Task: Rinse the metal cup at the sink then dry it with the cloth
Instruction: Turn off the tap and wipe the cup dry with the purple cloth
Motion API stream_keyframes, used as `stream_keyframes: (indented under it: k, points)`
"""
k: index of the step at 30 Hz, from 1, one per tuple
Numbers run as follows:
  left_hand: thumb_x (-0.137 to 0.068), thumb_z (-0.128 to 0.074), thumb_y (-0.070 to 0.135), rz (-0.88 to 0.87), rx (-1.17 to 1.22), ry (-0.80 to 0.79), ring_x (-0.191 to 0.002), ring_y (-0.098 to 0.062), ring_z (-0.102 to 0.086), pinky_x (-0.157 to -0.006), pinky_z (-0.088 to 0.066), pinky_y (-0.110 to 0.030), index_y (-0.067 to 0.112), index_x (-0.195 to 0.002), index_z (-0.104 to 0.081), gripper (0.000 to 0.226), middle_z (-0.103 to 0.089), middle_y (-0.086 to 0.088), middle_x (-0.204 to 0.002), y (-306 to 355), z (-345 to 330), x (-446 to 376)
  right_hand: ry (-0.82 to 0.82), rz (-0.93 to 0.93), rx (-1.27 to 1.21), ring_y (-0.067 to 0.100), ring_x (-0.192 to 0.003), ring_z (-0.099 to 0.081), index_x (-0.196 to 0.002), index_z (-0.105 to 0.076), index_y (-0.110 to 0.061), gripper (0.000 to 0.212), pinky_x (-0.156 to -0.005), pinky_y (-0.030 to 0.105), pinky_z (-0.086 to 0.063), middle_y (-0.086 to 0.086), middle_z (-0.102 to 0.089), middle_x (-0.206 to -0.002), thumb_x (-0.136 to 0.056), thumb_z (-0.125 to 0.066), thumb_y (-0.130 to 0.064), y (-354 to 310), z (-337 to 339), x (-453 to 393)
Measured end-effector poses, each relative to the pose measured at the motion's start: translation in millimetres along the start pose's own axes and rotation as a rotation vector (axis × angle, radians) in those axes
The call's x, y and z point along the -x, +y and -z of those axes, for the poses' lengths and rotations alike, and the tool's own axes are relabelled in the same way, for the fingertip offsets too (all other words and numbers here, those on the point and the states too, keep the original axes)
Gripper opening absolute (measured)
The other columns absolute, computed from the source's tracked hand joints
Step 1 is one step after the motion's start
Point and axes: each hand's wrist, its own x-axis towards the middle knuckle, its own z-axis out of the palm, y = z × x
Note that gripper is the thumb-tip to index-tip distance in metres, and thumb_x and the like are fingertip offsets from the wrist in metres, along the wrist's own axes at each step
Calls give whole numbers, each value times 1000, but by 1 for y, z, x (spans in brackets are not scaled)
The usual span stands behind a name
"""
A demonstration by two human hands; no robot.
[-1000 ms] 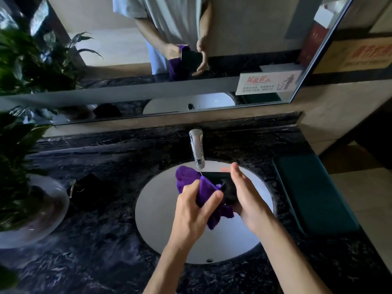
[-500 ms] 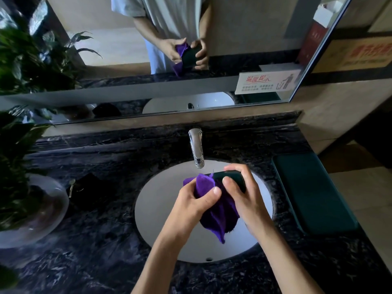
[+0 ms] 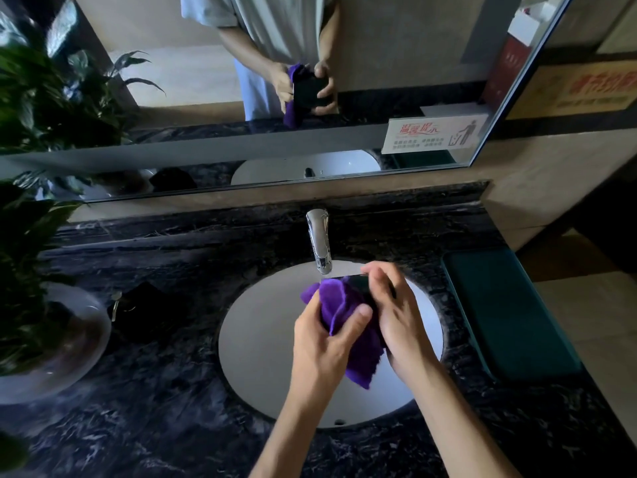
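Right hand (image 3: 396, 315) has shifted on cup (image 3: 355, 282), cloth (image 3: 344, 315) inside.

Dim washroom: dark marble counter (image 3: 144, 426), wall mirror (image 3: 396, 46), potted plant (image 3: 31, 236) at left.

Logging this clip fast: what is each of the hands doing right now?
Left hand: grips the purple cloth, thumb pressed over it.
Right hand: holds the dark metal cup against the cloth, fingers curled round it.

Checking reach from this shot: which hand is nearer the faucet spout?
Right. The right hand has fingertips just beside the faucet spout; the left hand sits lower, gripping the purple cloth.
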Motion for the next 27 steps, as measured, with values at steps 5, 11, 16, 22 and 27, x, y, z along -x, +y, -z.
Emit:
stream_keyframes:
  k: [5, 11, 16, 22, 27]
  points:
    - [-82, -72, 53, 147, 215, 137, -67, -22, -53, -65, -48, -38, -7, -81, -56, 63, -57, -9, -71, 1, -6, -2, -53, 122, 134, 4, -83, -61, -106, -63, -21, 11, -75, 17, -47, -16, -66, -88, -101, -57, -29, 5, 4, 3]
    - [-87, -76, 43, 372, 447, 143, -77, -28, -60, -78, -49, -42, -4, -83, -67, 48, -65, -14, -78, -2, 5, -12, -82, 396, 293, 11, -111, -59, -108, -61, -25, 21, -96, 16, -42, 4, -61, -113, -88, -57, -30, 11, 5, 10]
    - [-87, -70, 50, -79, -76, 7, -80, -17, -67, -83, -56, -46, 13, -79, -64, 38, -70, 1, -72, -16, 13, -5, -125, -224, -3, 12, -104, -73, -126, -63, -32, 58, -80, 30, -58, -5, -75, -119, -93, -41, -75, 7, 3, 2]
    - [-90, -73, 43, -50, -20, -9, -66, -24, -64, -71, -60, -51, 12, -75, -61, 36, -66, 1, -66, -8, 3, 0, 1, 54, 58, 11, -85, -65, -101, -65, -20, 33, -73, 19, -52, -10, -71, -88, -91, -55, -50, 9, 11, 7]
    - [-79, -74, 50, 268, 334, 50, -69, -25, -60, -68, -51, -38, -6, -82, -60, 57, -64, -13, -73, 4, -1, -6, -43, 373, 262, 11, -103, -64, -114, -61, -28, 28, -87, 14, -46, -12, -67, -110, -87, -59, -38, 4, 21, 14]
